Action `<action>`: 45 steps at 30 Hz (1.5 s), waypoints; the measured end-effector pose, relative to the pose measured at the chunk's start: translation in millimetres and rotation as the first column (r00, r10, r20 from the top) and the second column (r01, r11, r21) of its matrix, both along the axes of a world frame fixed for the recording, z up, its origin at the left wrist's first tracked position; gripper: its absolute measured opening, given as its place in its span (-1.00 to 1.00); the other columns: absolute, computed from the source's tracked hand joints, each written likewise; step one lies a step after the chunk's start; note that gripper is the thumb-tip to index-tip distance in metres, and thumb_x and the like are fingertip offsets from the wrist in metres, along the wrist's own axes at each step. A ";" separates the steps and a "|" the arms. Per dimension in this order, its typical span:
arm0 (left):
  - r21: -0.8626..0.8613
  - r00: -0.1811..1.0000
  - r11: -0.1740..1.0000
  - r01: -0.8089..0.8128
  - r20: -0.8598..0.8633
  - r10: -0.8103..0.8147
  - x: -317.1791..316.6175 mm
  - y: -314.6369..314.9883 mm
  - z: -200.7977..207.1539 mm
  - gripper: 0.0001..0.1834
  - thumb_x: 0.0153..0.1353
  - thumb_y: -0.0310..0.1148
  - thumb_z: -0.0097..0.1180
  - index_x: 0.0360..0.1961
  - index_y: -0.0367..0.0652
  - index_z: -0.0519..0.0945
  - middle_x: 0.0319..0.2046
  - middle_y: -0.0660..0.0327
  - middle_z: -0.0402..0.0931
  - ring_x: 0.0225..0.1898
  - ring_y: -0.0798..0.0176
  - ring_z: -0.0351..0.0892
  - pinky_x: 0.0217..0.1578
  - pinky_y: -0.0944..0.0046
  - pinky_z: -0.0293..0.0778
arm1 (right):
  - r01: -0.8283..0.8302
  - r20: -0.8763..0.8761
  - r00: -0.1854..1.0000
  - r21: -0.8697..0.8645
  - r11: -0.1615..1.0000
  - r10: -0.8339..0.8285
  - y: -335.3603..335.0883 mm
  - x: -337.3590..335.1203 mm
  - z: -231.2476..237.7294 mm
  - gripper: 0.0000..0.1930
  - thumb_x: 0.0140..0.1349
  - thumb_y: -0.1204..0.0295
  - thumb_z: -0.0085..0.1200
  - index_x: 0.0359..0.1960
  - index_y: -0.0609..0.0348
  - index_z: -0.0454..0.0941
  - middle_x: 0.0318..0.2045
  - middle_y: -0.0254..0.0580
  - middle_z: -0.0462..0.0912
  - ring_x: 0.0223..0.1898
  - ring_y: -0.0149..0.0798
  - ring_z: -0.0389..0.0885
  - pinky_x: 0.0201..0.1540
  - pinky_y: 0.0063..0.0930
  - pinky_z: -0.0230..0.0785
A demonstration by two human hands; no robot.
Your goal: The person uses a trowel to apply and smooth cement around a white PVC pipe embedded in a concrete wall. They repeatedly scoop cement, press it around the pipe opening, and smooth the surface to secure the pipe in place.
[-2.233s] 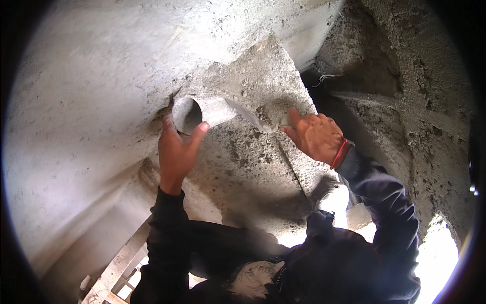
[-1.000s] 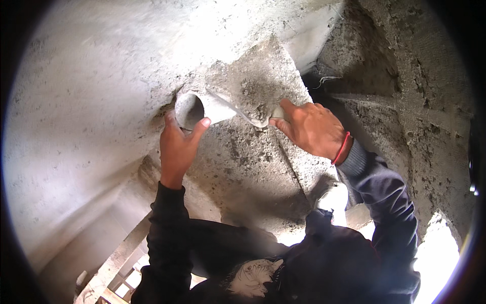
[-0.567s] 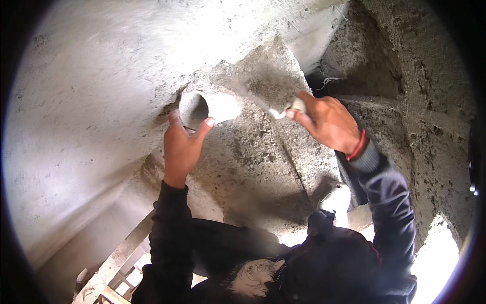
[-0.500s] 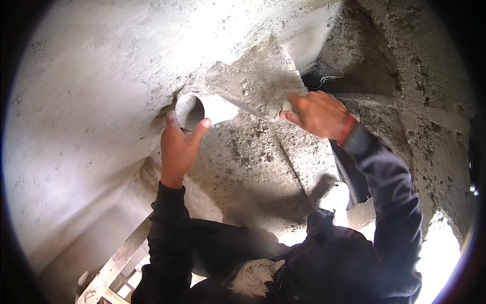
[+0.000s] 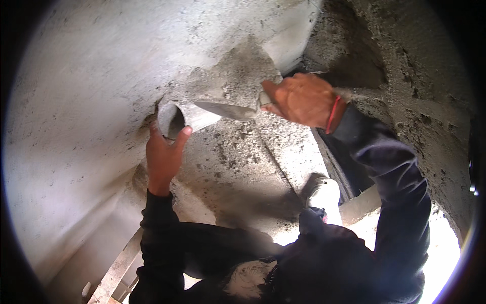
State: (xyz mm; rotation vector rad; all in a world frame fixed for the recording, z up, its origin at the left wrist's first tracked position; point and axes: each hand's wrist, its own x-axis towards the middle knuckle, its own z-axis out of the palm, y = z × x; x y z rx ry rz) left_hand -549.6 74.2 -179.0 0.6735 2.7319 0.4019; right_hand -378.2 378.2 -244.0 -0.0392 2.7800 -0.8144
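Note:
My left hand (image 5: pixel 164 159) grips the near end of a short, pale pipe (image 5: pixel 201 117), thumb and fingers round its open mouth. The pipe lies against the foot of the plastered wall, over a rough mortar-covered surface. Closed around the handle of a pointing trowel is my right hand (image 5: pixel 306 100). The trowel's blade (image 5: pixel 228 110) points left, its tip over the pipe; whether they touch I cannot tell. Grey mortar (image 5: pixel 243 66) is smeared on the wall just beyond the blade.
A pale plastered wall (image 5: pixel 86 111) rises on the left. On the right stands a rough cement wall (image 5: pixel 430 101), with a dark gap beside the sloping surface. My white shoe (image 5: pixel 324 197) rests on that surface near its lower end. Wooden pieces (image 5: pixel 117 268) show at lower left.
The whole view has shifted, so things sit further left. The trowel blade has turned to show more of its face and now reaches over the pipe. My left hand keeps its hold.

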 end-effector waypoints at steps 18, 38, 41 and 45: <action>0.116 0.984 0.993 -0.011 0.180 -0.010 -3.2 11.2 5.5 -0.11 0.24 0.02 0.42 0.33 -0.49 0.38 0.18 -0.30 0.56 0.24 -0.14 0.59 0.26 0.05 0.44 | 0.160 0.052 0.987 -0.187 0.969 -0.153 -26.7 18.2 -13.9 -0.53 0.53 0.06 0.03 0.05 0.32 0.45 -0.44 0.07 0.71 -0.35 0.19 0.74 -0.18 0.07 0.59; 0.249 0.948 0.955 -0.160 0.309 0.078 -10.5 -4.3 -14.3 0.02 0.14 -0.06 0.53 0.41 -0.47 0.25 0.21 -0.15 0.51 0.22 0.00 0.54 0.25 0.07 0.44 | -0.047 0.052 0.997 -0.190 0.981 0.058 26.3 -19.0 14.5 -0.68 0.32 0.25 0.31 -0.09 0.23 0.57 -0.46 -0.02 0.71 -0.33 0.02 0.77 -0.20 0.01 0.55; 0.204 0.945 0.967 -0.150 0.317 0.080 -9.8 0.6 -7.1 0.07 0.14 0.00 0.52 0.42 -0.51 0.23 0.21 -0.20 0.50 0.23 -0.04 0.54 0.26 0.06 0.44 | -0.028 -0.002 1.000 -0.158 0.987 0.028 19.1 -11.5 21.0 -0.68 0.32 0.25 0.31 -0.07 0.21 0.55 -0.45 0.00 0.72 -0.32 0.05 0.77 -0.22 -0.01 0.56; 0.178 0.960 0.979 -0.101 0.277 0.049 -9.9 -0.4 -9.5 0.13 0.15 0.07 0.48 0.43 -0.57 0.18 0.26 -0.32 0.44 0.32 -0.14 0.47 0.34 0.01 0.36 | -0.011 -0.010 1.000 -0.076 0.997 0.010 12.5 -14.6 21.1 -0.66 0.31 0.25 0.32 -0.07 0.21 0.54 -0.43 0.01 0.73 -0.29 0.04 0.77 -0.19 -0.02 0.56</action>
